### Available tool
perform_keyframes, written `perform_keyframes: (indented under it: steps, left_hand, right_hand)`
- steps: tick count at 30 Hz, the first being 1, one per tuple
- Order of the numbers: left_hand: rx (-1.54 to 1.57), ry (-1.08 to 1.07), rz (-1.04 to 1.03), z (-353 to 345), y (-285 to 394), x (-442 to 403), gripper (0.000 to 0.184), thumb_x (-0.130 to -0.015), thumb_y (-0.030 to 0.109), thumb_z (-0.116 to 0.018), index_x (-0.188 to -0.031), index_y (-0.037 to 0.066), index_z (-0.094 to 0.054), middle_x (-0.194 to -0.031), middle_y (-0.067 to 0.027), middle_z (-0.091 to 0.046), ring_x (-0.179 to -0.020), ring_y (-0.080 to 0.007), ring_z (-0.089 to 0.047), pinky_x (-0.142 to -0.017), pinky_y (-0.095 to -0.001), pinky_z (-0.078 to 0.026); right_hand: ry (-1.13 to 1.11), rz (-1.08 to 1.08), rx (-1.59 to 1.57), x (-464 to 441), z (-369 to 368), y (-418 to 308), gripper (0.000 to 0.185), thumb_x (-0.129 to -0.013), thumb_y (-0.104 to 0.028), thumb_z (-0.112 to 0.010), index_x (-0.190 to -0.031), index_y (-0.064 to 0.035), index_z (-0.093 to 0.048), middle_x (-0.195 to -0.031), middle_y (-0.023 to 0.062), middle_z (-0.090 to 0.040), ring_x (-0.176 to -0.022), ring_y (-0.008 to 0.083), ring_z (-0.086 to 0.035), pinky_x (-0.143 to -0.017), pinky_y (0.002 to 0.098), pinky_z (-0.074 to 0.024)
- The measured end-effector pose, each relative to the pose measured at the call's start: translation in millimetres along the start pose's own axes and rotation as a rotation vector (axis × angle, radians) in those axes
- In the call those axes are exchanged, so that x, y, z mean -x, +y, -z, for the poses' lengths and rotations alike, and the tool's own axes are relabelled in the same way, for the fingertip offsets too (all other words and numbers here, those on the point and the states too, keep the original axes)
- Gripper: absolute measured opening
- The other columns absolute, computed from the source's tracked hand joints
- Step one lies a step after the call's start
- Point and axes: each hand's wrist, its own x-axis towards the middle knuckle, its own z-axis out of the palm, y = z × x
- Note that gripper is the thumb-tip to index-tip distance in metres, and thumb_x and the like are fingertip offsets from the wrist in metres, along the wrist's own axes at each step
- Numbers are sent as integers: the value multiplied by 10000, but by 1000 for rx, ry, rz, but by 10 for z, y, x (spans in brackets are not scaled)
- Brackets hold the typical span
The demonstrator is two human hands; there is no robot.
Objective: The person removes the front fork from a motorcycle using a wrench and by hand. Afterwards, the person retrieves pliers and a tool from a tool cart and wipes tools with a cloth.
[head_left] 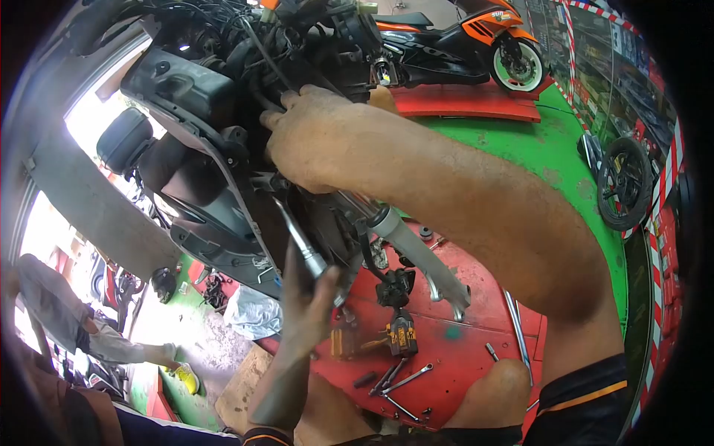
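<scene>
My left hand (306,308), somewhat blurred, is closed around a chrome socket wrench (299,236) whose shaft points up into the scooter's stripped front end. My right hand (316,137) reaches across to the exposed frame below the steering area. Its fingers curl in among cables and dark parts, and what they grip is hidden. Left of both hands stands the dark inner leg shield (197,175) of the scooter. A grey fork leg (420,256) slants down below my right forearm, and a brake caliper (394,288) hangs beside it.
On the red lift platform (476,282) lie a yellow-black impact driver (401,334), several wrenches (409,377) and sockets. An orange-black scooter (461,48) stands behind on another platform. A loose wheel (625,182) leans at right. Another person's leg (111,346) shows at left.
</scene>
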Motion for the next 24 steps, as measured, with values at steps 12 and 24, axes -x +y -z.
perform_keyframes:
  steps: [12, 24]
  left_hand:
    - [-219, -9, -146, -166, -754, -459, 692, -980, 159, -542, -1523, -31, -157, -957, -181, -636, -786, -243, -641, -667, -335, -503]
    - [-501, -7, -320, -24, -723, -298, 722, -978, 166, -570, -1537, -25, -156, -1100, -151, -618, -932, -231, -622, -774, -342, -520]
  right_hand:
    - [20, 4, 5, 26, -5, 12, 529, -763, -174, -717, -1287, -197, -645, -1438, 96, -484, -1294, 281, -485, -1024, 403, -429]
    - [64, 13, -51, 40, -56, 33, 565, -786, -167, -696, -1342, -193, -600, -1454, 110, -470, -1293, 302, -486, -1023, 419, -434]
